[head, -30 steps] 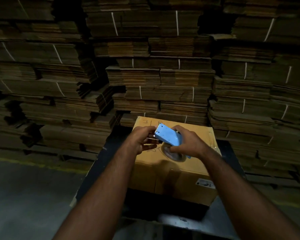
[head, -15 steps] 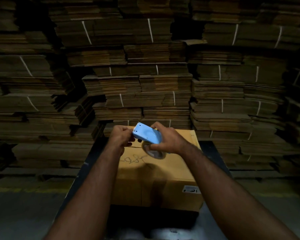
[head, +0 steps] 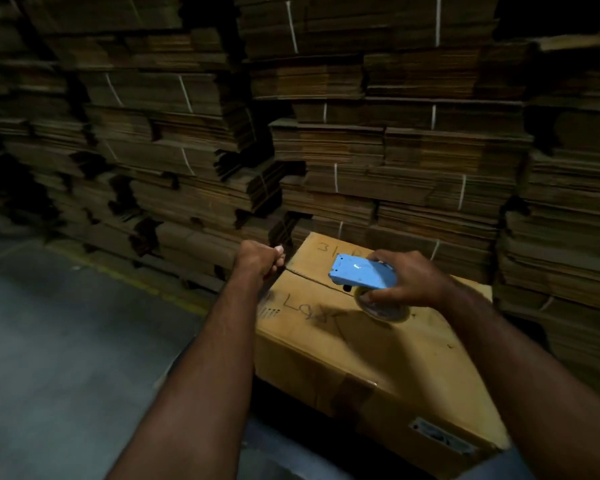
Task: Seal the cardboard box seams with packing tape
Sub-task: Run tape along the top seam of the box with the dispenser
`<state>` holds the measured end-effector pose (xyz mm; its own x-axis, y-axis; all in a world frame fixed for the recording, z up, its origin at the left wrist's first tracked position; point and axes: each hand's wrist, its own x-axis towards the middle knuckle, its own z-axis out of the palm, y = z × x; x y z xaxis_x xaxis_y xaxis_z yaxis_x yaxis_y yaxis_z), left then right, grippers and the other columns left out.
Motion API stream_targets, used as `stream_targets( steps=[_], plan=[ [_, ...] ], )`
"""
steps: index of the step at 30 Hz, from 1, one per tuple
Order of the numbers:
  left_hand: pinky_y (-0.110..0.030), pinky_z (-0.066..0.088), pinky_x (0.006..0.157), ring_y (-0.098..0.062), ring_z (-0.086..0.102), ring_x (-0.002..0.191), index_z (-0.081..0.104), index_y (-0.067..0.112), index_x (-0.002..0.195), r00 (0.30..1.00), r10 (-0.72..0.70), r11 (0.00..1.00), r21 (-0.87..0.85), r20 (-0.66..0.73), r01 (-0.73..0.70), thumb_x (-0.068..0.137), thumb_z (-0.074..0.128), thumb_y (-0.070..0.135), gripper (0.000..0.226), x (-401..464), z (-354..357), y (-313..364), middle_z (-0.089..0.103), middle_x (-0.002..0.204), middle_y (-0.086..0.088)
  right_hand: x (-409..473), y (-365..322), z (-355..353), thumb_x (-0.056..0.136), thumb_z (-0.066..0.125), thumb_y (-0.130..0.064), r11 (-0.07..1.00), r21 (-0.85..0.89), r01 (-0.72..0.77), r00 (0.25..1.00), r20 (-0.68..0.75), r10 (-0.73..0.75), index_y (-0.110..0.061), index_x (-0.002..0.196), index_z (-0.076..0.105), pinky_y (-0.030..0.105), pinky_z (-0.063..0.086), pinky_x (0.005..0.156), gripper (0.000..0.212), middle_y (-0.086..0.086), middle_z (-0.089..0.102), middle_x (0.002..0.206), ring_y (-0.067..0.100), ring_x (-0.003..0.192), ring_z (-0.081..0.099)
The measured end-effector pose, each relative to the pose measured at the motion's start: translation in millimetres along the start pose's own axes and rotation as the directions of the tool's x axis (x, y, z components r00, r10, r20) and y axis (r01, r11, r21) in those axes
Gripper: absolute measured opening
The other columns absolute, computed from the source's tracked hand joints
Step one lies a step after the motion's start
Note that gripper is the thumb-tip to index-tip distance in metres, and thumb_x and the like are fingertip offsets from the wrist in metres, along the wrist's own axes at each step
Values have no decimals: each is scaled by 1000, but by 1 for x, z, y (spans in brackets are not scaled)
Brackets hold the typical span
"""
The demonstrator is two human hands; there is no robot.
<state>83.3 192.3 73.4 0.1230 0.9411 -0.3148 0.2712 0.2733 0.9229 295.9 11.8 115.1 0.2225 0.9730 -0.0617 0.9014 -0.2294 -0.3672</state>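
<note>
stacks (head: 378, 150) of flat cardboard fill the background. a closed box (head: 378, 341) lies under both hands, its centre seam running between them. the right hand (head: 409, 282) has its grip clamped on a blue dispenser (head: 361, 275), roll (head: 383, 308) beneath the fingers. the left hand (head: 260, 259) is fisted at the box's left edge; whether its grip pinches tape, cannot tell.

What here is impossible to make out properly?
Head view only:
- Tape strand: too dim to tell whether the left hand pinches one.
- Tape roll: mostly covered by the right hand and blue dispenser.
- Writing on the box: smudged, partly covered.
- Label, near corner: blurred.
</note>
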Motion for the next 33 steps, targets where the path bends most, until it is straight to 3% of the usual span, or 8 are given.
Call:
stream_targets(
  steps=[3,8,12,21,23,26,30,33],
  plan=[
    [-35,56,71,-20,63,65,69,8,72,994,36,999,44,-103,-31,91,72,21,23,12,-2,-4,71,71,-6,21,-3,2,72,79,-56,999,-48,-18,1000,21,19,-28,142,43,34,53,84,83,2,52,128,14,104,49],
    [-35,57,72,-19,69,76,75,8,80,992,62,981,189,-113,-39,89,74,27,21,40,-4,-20,74,75,-5,55,-17,14,74,78,-57,981,-195,-24,995,87,41,-27,143,44,33,53,82,82,2,55,130,14,104,49],
    [-26,41,55,-11,60,70,74,10,85,994,58,976,216,-88,-38,91,72,29,20,62,-5,-32,69,74,0,78,-29,21,72,78,-60,965,-258,-40,990,117,73,-26,139,48,32,49,78,81,0,56,129,12,100,46],
    [-33,48,57,-20,54,47,70,8,66,982,-173,974,162,70,160,83,79,34,32,114,8,-77,64,54,-5,116,-51,37,63,80,-61,912,-397,-107,945,244,218,-33,128,54,42,54,86,75,-5,61,118,15,102,56],
    [-35,55,62,-20,64,60,76,10,86,989,-127,970,218,77,108,84,78,36,27,115,10,-78,71,72,-6,121,-56,38,62,79,-62,894,-430,-126,939,240,248,-34,126,55,42,54,85,74,-6,61,113,15,99,56],
    [-44,58,83,-33,64,107,56,16,139,992,-94,910,411,89,49,83,77,42,65,110,5,-90,63,126,-15,120,-61,42,62,78,-61,872,-472,-135,929,245,276,-32,123,57,42,54,84,70,-6,62,108,15,96,57],
    [-33,44,97,-29,53,128,46,13,147,975,209,878,425,76,-221,100,56,21,49,87,-1,-85,55,142,-14,118,-65,44,63,79,-60,874,-464,-144,919,264,292,-33,124,54,42,53,87,71,-6,62,110,14,98,57],
    [-30,42,97,-31,53,127,40,10,152,919,311,814,431,243,-389,102,47,16,50,62,20,-67,56,140,-17,113,-61,43,62,79,-62,879,-451,-156,911,277,304,-37,128,48,40,52,87,78,-6,60,115,14,98,54]
  ],
)
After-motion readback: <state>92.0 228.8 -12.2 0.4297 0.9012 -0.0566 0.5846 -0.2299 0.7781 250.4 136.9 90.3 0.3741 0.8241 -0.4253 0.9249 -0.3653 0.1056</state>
